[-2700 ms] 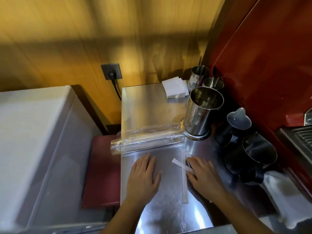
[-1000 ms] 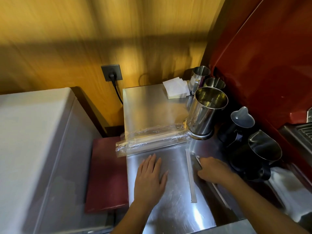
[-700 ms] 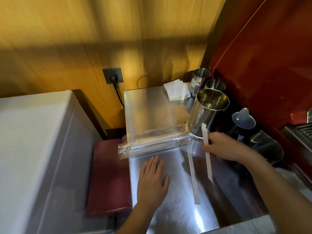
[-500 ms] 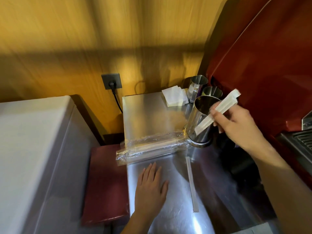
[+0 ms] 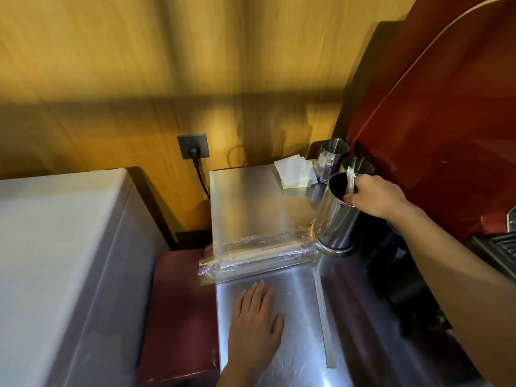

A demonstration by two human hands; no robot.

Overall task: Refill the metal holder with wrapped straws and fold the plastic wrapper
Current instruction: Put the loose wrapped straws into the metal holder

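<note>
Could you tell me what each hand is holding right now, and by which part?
The right hand pinches a wrapped straw near its upper end over the metal holder. The left hand lies flat, holding nothing.

Right hand [image 5: 374, 197] lowering wrapped straws [image 5: 350, 177] into metal holder [image 5: 336, 216], left hand [image 5: 255, 322] flat on counter [image 5: 296, 356]

café bar | steel counter [image 5: 251, 202] | milk jugs [image 5: 332, 157] | red espresso machine [image 5: 446, 135]

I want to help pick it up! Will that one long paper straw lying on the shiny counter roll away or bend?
The wrapped straw looks flat in its paper, so it probably won't roll. It's long and thin, so likely light and bendy. The steel counter is smooth, so it may slide.
</note>
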